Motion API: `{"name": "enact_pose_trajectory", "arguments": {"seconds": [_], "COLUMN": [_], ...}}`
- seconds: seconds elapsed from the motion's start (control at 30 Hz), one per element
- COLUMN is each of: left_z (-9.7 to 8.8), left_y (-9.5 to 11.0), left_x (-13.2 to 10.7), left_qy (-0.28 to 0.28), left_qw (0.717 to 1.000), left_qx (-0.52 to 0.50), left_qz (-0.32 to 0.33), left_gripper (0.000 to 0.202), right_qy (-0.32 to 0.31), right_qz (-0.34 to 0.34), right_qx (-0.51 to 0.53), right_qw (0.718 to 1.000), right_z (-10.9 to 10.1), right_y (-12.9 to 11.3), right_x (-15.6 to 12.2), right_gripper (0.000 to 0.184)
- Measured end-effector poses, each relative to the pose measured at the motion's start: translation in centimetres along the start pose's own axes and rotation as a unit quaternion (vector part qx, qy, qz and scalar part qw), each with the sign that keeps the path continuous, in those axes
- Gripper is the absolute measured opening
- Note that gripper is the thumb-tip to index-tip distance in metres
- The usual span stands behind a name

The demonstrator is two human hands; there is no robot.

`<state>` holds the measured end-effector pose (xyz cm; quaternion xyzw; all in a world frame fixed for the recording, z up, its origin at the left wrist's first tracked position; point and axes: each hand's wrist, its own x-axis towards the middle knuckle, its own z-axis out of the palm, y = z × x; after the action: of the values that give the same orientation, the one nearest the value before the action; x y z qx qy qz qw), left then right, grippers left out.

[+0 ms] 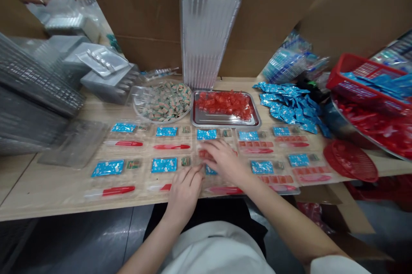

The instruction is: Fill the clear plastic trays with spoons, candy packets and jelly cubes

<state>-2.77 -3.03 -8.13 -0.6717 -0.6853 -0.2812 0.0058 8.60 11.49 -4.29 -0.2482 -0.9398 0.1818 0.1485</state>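
Observation:
Clear plastic blister trays lie in two rows on the table, holding blue foil sachets, small striped packets and red-handled sticks. My right hand rests over the middle tray, its fingertips on a few red pieces. Whether it grips them is hidden. My left hand lies on the tray's near part, fingers together, holding nothing visible. Behind the trays are a steel tray of red pieces, a round clear dish of striped sweets, and a heap of blue sachets.
Stacks of clear trays fill the left side, and a tall clear stack stands against the cardboard wall. To the right are a red basket, a steel bowl of red items and a round red basket. The table's front edge runs close to me.

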Motion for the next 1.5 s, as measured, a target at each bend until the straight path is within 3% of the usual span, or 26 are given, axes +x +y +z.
{"name": "enact_pose_trajectory", "arguments": {"seconds": [0.13,0.23,0.3,0.37,0.47,0.57,0.67,0.73,0.87,0.97,1.07,1.17,1.3,1.4,1.5], "left_z": [-1.0,-2.3,-3.2,-4.1,-5.2,-5.2,-3.6,-1.9,0.7,1.2,0.7,0.1,0.2,0.9,1.2], "left_y": [-0.7,-1.3,-1.2,-0.9,-0.4,-0.7,-1.7,-2.6,-4.1,-4.4,-4.1,-3.6,-3.3,-3.2,-3.0], "left_x": [0.9,2.6,4.0,5.3,7.4,9.3,10.7,11.3,11.7,11.5,11.1,10.3,9.3,8.8,8.3], "left_qy": [0.081,0.12,0.121,0.106,0.068,0.007,-0.081,-0.087,-0.063,-0.066,-0.022,-0.002,-0.094,-0.146,-0.161], "left_qw": [0.996,0.989,0.986,0.986,0.979,0.936,0.872,0.859,0.91,0.958,0.988,0.997,0.995,0.987,0.985], "left_qx": [-0.007,-0.049,-0.082,-0.111,-0.19,-0.341,-0.447,-0.444,-0.314,-0.178,-0.047,0.022,0.041,0.061,0.058], "left_qz": [0.041,0.071,0.077,0.06,-0.001,-0.09,-0.183,-0.241,-0.261,-0.214,-0.149,-0.077,0.021,0.033,0.023], "left_gripper": [0.011,0.012,0.012,0.011,0.006,0.016,0.039,0.045,0.059,0.057,0.051,0.047,0.045,0.042,0.041], "right_qy": [0.092,0.038,0.019,0.063,0.137,0.14,0.118,0.092,0.039,0.019,0.032,0.031,-0.011,-0.029,-0.033], "right_qz": [0.076,0.078,0.073,0.087,0.14,0.201,0.261,0.288,0.298,0.282,0.276,0.238,0.197,0.19,0.179], "right_qx": [0.025,0.059,0.115,0.177,0.257,0.336,0.384,0.335,0.133,0.039,-0.045,-0.089,-0.091,-0.098,-0.114], "right_qw": [0.993,0.995,0.99,0.978,0.946,0.91,0.878,0.892,0.945,0.958,0.959,0.967,0.976,0.976,0.977], "right_z": [-4.0,-5.6,-5.4,-4.9,-4.8,-5.4,-5.2,-4.5,-2.8,-2.3,-2.4,-2.6,-2.1,-1.6,-1.7], "right_y": [3.3,4.9,4.8,4.3,3.8,4.5,6.1,7.1,7.6,6.8,5.9,5.5,5.8,6.0,6.1], "right_x": [-3.2,-6.2,-7.5,-7.9,-7.3,-6.1,-4.4,-3.3,-1.8,-1.8,-2.1,-2.4,-2.3,-2.1,-2.0], "right_gripper": [0.054,0.063,0.055,0.037,0.016,0.015,0.022,0.023,0.026,0.033,0.038,0.04,0.036,0.033,0.034]}}
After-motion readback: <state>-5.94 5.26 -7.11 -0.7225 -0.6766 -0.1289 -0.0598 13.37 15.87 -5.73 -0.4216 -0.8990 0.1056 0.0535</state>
